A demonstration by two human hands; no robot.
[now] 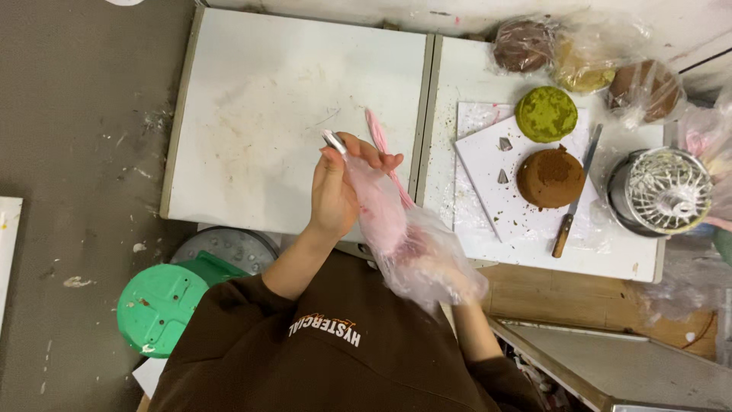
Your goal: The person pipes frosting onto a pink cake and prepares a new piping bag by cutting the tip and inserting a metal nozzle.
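The left hand pinches the metal nozzle end of a piping bag, fingers closed around its narrow neck. The bag's long axis runs from the nozzle, up and left, down and right to the wide end, where the right hand sits wrapped in the plastic; I cannot tell how that grip stands. The bag hangs over the near edge of the white worktop. A brown cake, green cake and knife lie well right.

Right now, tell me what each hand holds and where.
Left hand grips the piping bag near its metal tip. Right hand, wrapped in the plastic, holds the bag's wide end.
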